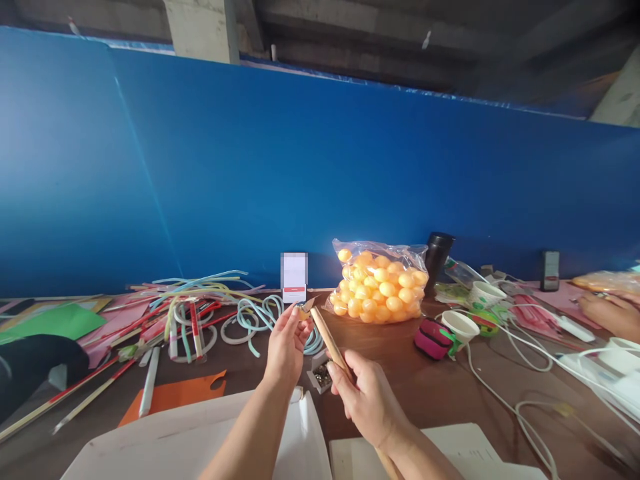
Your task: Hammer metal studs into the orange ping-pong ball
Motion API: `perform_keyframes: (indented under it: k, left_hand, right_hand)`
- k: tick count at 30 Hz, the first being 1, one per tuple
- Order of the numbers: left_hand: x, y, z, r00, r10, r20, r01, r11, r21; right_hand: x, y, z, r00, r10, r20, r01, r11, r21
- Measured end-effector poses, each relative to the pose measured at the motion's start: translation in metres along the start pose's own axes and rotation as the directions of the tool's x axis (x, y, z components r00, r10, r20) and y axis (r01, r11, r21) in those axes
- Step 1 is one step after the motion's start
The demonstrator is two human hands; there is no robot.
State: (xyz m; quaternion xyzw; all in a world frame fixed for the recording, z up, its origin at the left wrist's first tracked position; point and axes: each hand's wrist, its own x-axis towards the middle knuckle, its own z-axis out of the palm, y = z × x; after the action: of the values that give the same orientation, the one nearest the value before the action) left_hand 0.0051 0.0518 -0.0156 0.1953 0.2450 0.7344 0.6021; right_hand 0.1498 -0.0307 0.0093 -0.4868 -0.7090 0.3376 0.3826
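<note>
Your right hand's grip [367,393] is closed around a wooden stick [330,343], while your left hand [287,337] pinches a small tan piece [306,308] at its upper tip.

Centre-bottom of the frame: the stick slants up-left, pale, slim and smooth; the piece sits at the tip, and whether it is fixed on yet cannot be told. Behind it, at centre, a bag of orange balls [380,283] rests on the tabletop [400,373]; coloured tubes [200,307] lie at left.

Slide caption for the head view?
Right hand grips a wooden stick; left hand pinches its tip, near a bag of orange balls.
</note>
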Motion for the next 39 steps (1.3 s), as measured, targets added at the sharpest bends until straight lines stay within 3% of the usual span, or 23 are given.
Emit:
perform_keyframes:
  k: [9, 16, 39]
  left_hand:
    - [0.0005, -0.0006, -0.0011, 1.000, -0.001, -0.015, 0.001, 1.000, 0.001]
    - [0.0010, 0.0020, -0.0002, 1.000, -0.006, 0.016, 0.006, 1.000, -0.030]
    - [-0.0028, 0.0023, 0.0001, 1.000, -0.003, 0.006, 0.003, 1.000, -0.014]
  right_hand:
    - [0.0008, 0.0066, 0.0035, 1.000, 0.005, -0.011, -0.005, 1.000, 0.020]
    - [-0.0003, 0.0107, 0.0035, 0.996, -0.022, -0.085, 0.027, 0.997, 0.069]
    - [-0.0010, 0.0029, 0.0041, 0.999, -0.029, -0.017, 0.030, 0.999, 0.042]
